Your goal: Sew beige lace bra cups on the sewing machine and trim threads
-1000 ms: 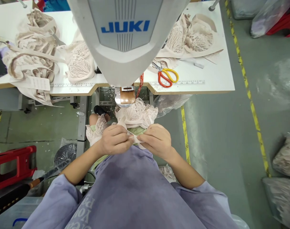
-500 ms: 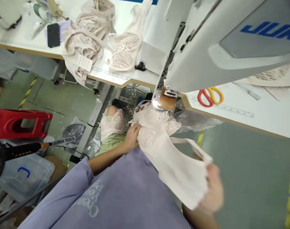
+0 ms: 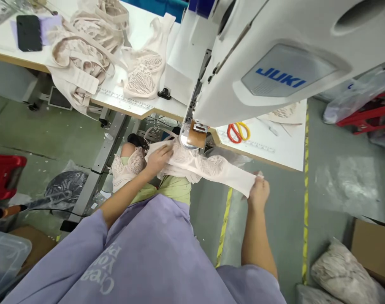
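A pale beige bra (image 3: 232, 176) with lace-patterned cups is stretched sideways below the sewing machine's narrow sewing end (image 3: 194, 137). My right hand (image 3: 258, 192) pinches the far end of its band, out to the right. On its left part lies my left hand (image 3: 160, 158), fingers closed over the cloth; the thumb is hidden. Part of the bra runs up close against the metal end, and I cannot tell whether it is under the needle. Another lace bra (image 3: 127, 169) is draped over my left leg, and more beige cloth hangs beneath the stretched one.
The sewing machine (image 3: 268, 84) overhangs a white table. Red and yellow-handled scissors (image 3: 238, 132) lie on the right. To the left are a finished-looking bra (image 3: 145, 74), a pile of beige bras (image 3: 81, 59) and a black phone (image 3: 29, 33). A stuffed bag (image 3: 344, 270) sits on the floor.
The bra has swung up from hanging toward me to stretched level below the machine. My right hand has moved up and left with its end. The view has shifted to the right.
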Demonstrator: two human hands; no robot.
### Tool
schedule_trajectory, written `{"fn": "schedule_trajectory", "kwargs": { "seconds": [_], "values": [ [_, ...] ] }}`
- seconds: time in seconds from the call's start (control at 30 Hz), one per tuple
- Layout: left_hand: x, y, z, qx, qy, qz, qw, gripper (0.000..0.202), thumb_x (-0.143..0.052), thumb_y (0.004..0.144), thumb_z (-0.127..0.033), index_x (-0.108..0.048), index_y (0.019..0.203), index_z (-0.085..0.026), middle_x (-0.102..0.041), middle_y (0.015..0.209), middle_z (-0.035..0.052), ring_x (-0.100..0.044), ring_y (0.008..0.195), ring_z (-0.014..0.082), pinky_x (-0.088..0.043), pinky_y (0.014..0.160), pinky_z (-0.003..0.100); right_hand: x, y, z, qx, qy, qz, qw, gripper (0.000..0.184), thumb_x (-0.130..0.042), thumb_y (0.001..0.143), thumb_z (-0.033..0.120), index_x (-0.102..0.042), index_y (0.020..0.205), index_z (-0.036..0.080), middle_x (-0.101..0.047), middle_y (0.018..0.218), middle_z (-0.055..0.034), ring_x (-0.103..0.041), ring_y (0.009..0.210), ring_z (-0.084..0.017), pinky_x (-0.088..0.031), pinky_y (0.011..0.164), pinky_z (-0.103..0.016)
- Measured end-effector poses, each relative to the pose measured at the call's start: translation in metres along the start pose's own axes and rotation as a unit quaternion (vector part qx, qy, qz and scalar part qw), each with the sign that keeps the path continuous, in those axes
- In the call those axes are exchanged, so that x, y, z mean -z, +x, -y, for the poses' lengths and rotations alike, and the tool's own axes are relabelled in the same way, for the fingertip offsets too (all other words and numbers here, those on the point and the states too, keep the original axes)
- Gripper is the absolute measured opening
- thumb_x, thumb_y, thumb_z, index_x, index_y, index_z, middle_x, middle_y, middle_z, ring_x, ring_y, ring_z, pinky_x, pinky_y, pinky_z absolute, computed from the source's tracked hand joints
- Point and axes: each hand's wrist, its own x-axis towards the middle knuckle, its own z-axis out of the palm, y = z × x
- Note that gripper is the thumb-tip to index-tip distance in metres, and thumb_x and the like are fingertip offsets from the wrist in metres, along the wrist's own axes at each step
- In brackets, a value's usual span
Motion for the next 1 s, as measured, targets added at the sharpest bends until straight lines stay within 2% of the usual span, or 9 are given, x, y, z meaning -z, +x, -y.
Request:
{"fn": "schedule_trajectory", "kwargs": {
  "seconds": [0.17,0.27,0.33,0.5,0.6,0.7,0.87,0.93,1.0],
  "values": [
    [-0.040,-0.036,0.000,0.076,0.006,0.006,0.997,0.030,-0.058,0.099,-0.039,-0.065,0.118,-0.016,-0.069,0.116,0.0103,-0.069,0.098,0.0201,-0.059,0.086,0.039,-0.061,-0.026,0.001,-0.018,-0.152,0.096,0.984,0.049,-0.060,0.077,0.060,-0.063,0.090,0.013,-0.068,0.093,-0.0226,-0.061,0.106,-0.038,-0.047,0.094,-0.055],
    [-0.053,-0.042,-0.005,0.110,0.004,0.030,0.993,0.029,-0.050,0.100,-0.032,-0.066,0.117,-0.014,-0.070,0.118,0.0163,-0.069,0.102,0.0240,-0.057,0.089,0.037,-0.115,-0.039,0.027,0.080,-0.167,0.188,0.965,0.064,-0.055,0.085,0.058,-0.055,0.128,0.011,-0.055,0.138,-0.0237,-0.047,0.134,-0.032,-0.036,0.114,-0.048],
    [-0.052,-0.042,-0.008,0.128,0.003,0.053,0.990,0.031,-0.048,0.097,-0.025,-0.065,0.119,-0.011,-0.070,0.122,0.0184,-0.069,0.108,0.0267,-0.055,0.091,0.036,-0.149,-0.043,0.046,0.158,-0.181,0.276,0.931,0.066,-0.049,0.090,0.059,-0.046,0.139,0.014,-0.048,0.146,-0.0214,-0.042,0.139,-0.030,-0.034,0.115,-0.046],
    [0.019,-0.058,0.025,0.256,0.051,0.072,0.963,0.034,-0.048,0.093,-0.017,-0.061,0.125,-0.015,-0.066,0.131,0.0142,-0.062,0.122,0.0253,-0.049,0.103,0.038,-0.191,-0.055,0.056,0.116,-0.228,0.371,0.893,0.056,-0.045,0.092,0.059,-0.055,0.118,0.011,-0.063,0.116,-0.0224,-0.056,0.113,-0.031,-0.044,0.099,-0.045],
    [0.085,-0.092,0.062,0.424,0.130,0.047,0.895,0.033,-0.042,0.100,-0.024,-0.059,0.121,-0.006,-0.064,0.124,0.0222,-0.061,0.118,0.0296,-0.048,0.102,0.048,-0.193,-0.062,0.050,0.109,-0.212,0.358,0.903,0.055,-0.040,0.094,0.056,-0.052,0.121,0.010,-0.061,0.118,-0.0241,-0.055,0.113,-0.033,-0.043,0.099,-0.048],
    [0.129,-0.120,0.079,0.525,0.153,0.081,0.833,0.033,-0.057,0.099,-0.041,-0.064,0.113,-0.012,-0.068,0.111,0.0106,-0.066,0.099,0.0229,-0.055,0.089,0.044,-0.193,-0.070,0.060,0.116,-0.180,0.330,0.919,0.056,-0.036,0.094,0.055,-0.049,0.122,0.009,-0.056,0.123,-0.0269,-0.050,0.121,-0.036,-0.038,0.103,-0.054],
    [0.146,-0.111,0.045,0.500,0.180,0.125,0.838,0.035,-0.045,0.098,-0.033,-0.060,0.072,-0.016,-0.067,0.075,0.0093,-0.064,0.081,0.0234,-0.046,0.072,0.032,-0.191,-0.117,0.108,0.182,-0.099,0.312,0.927,0.047,-0.037,0.097,0.051,-0.056,0.118,0.013,-0.059,0.123,-0.0215,-0.052,0.121,-0.030,-0.038,0.109,-0.049],
    [0.146,-0.100,0.019,0.452,0.192,0.125,0.862,0.039,-0.035,0.097,-0.032,-0.052,0.064,-0.019,-0.062,0.065,0.0089,-0.063,0.075,0.0251,-0.041,0.067,0.031,-0.199,-0.138,0.132,0.229,-0.065,0.350,0.906,0.042,-0.060,0.087,0.054,-0.063,0.112,0.021,-0.066,0.120,-0.0119,-0.059,0.115,-0.024,-0.045,0.104,-0.037],
    [0.143,-0.092,-0.008,0.385,0.181,0.134,0.895,0.041,-0.032,0.096,-0.037,-0.046,0.062,-0.021,-0.058,0.061,0.0060,-0.060,0.069,0.0227,-0.039,0.065,0.029,-0.206,-0.151,0.155,0.299,-0.007,0.452,0.840,0.057,-0.074,0.078,0.054,-0.062,0.124,0.022,-0.061,0.136,-0.0104,-0.056,0.125,-0.024,-0.044,0.106,-0.033]
  ]
}}
